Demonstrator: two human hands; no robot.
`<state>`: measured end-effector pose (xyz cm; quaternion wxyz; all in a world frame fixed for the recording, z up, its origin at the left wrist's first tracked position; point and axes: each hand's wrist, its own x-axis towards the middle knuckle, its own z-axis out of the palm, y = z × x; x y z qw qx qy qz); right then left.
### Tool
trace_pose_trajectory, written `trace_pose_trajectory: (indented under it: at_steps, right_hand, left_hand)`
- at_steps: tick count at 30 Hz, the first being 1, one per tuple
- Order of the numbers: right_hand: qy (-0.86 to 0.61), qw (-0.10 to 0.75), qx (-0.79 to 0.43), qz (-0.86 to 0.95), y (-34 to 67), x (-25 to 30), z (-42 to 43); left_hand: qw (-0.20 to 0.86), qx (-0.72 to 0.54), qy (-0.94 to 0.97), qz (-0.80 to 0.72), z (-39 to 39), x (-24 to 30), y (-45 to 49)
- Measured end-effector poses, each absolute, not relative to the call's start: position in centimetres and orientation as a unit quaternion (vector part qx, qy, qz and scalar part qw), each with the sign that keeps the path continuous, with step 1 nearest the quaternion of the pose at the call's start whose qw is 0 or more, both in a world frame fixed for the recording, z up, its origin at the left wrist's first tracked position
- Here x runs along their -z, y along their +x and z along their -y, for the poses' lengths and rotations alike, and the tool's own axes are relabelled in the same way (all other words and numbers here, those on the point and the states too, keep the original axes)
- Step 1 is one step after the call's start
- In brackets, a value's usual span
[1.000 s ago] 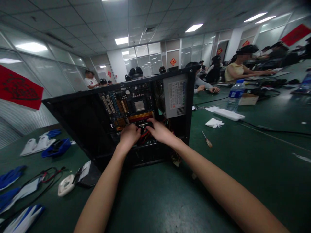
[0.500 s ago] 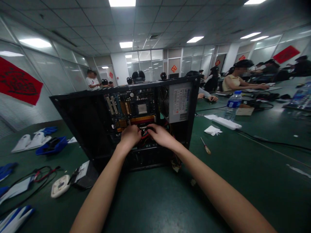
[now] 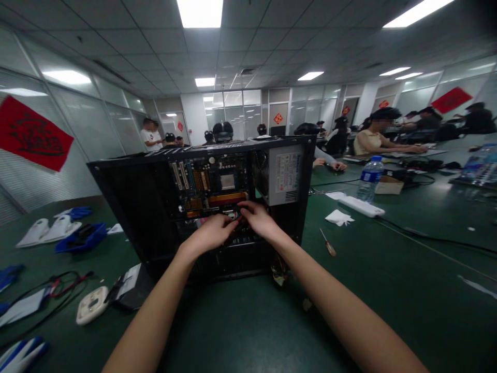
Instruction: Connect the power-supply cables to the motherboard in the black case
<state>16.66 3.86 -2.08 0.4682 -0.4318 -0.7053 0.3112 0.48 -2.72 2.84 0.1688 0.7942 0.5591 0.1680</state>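
Observation:
An open black computer case (image 3: pixel 140 207) stands on the green table (image 3: pixel 388 280), its motherboard (image 3: pixel 212 186) and grey power supply (image 3: pixel 285 173) facing me. Both my hands reach inside, below the motherboard. My left hand (image 3: pixel 212 233) has its fingers curled around red and black cables (image 3: pixel 234 214). My right hand (image 3: pixel 258 218) is closed on the same cable bundle, its fingertips touching the left hand's. What the fingertips pinch is hidden.
A screwdriver (image 3: pixel 326 243) lies right of the case, with a crumpled tissue (image 3: pixel 339 217), a white power strip (image 3: pixel 361 206) and a water bottle (image 3: pixel 368 178) behind. On the left lie gloves (image 3: pixel 50 230), a white round device (image 3: pixel 91 305) and cables. People sit at the far right.
My left hand has slid right and lower, turning toward the right hand. The view has tilted up a little. The right hand stays at the cables.

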Motion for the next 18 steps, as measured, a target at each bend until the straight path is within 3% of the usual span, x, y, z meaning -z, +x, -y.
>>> trace_pose_trajectory:
  at_steps: [7, 13, 18]
  right_hand:
    - [-0.442, 0.449, -0.282, 0.723, 16.8, 2.2, -3.5]
    - [-0.515, 0.376, -0.195, 0.745, 17.4, 1.7, -2.6]
    - [-0.458, 0.297, -0.164, 0.821, 17.4, 1.5, -2.4]
  left_hand:
    - [0.234, -0.191, 0.775, -0.555, 1.0, -1.2, -0.1]
    - [0.118, -0.170, 0.740, -0.640, 0.7, -1.0, -0.1]
    - [0.030, -0.127, 0.710, -0.692, 1.6, -1.2, 1.1]
